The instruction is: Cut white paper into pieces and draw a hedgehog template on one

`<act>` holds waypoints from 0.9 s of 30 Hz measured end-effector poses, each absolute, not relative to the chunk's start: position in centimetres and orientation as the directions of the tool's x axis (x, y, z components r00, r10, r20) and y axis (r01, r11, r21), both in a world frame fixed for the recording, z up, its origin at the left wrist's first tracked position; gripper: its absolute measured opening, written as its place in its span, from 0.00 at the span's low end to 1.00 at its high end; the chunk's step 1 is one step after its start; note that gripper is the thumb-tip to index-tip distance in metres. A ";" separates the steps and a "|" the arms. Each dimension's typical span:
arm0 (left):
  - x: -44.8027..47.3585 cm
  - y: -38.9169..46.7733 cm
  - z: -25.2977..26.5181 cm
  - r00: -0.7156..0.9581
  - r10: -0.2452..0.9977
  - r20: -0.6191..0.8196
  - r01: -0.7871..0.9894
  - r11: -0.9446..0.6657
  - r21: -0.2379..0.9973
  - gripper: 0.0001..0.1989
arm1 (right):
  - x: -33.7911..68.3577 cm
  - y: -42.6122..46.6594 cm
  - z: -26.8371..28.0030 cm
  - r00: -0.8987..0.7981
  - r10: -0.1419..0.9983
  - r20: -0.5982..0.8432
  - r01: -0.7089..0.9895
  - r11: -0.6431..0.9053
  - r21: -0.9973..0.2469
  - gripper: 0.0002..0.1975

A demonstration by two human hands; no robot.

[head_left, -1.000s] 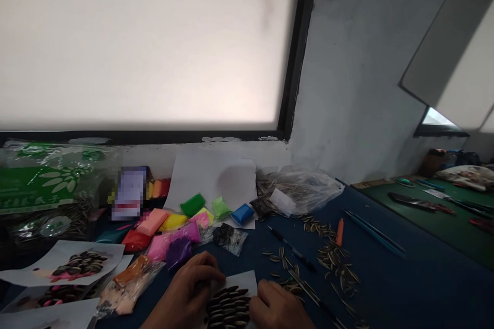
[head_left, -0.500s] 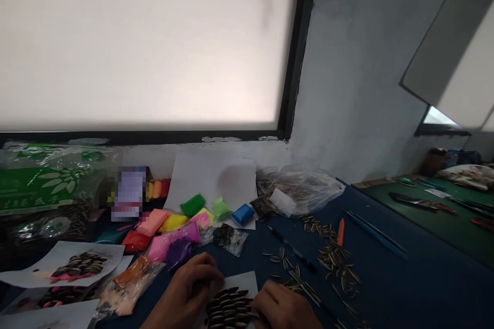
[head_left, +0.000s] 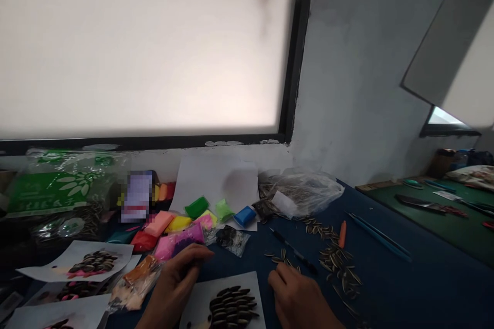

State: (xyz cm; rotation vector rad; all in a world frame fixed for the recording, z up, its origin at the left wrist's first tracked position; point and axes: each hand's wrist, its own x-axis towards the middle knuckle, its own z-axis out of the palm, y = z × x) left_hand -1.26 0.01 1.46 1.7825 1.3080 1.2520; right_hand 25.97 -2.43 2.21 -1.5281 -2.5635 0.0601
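A white sheet of paper [head_left: 198, 300] lies at the front middle, bearing rows of striped sunflower seeds [head_left: 233, 306] and a few small dark dots at their left. Over the sheet's upper left edge is my left hand [head_left: 175, 280], its fingers bent loosely and the thumb apart, with nothing seen in it. Behind it, a purple packet is partly covered. My right hand [head_left: 299, 295] rests just right of the sheet, fingers curled together beside some loose sunflower seeds [head_left: 281, 256]. Its fingertips are turned away, so anything between them is hidden.
Coloured clay packets, such as a green one [head_left: 196, 207] and a blue one [head_left: 245, 216], lie behind. Seed-covered sheets [head_left: 46, 270] overlap at left, near a green seed bag [head_left: 50, 187]. A pen [head_left: 293, 251], an orange stick [head_left: 342, 234] and more seeds [head_left: 339, 262] lie right.
My right hand has moved right, off the sheet's seeds toward the loose ones. My left hand has shifted left and up, uncovering more of the sheet. The view has shifted slightly.
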 end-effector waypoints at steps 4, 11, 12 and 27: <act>-0.9 -0.3 2.4 0.045 0.928 0.371 0.442 -0.352 0.825 0.14 | 25.9 -2.4 2.7 -0.458 0.881 0.118 0.888 0.459 0.015 0.21; -0.6 -1.6 2.5 0.142 0.906 0.398 0.577 -0.403 0.711 0.12 | 26.1 -2.1 2.2 -0.465 0.865 0.187 0.885 0.455 0.099 0.20; -0.9 -2.0 2.2 0.139 0.906 0.401 0.603 -0.398 0.691 0.12 | 26.1 -2.1 2.2 -0.474 0.858 0.197 0.881 0.463 0.100 0.20; -1.8 -7.1 -1.0 0.119 0.892 0.435 0.803 -0.345 0.486 0.12 | 25.4 -2.1 0.9 -0.549 0.768 0.329 0.836 0.515 0.192 0.19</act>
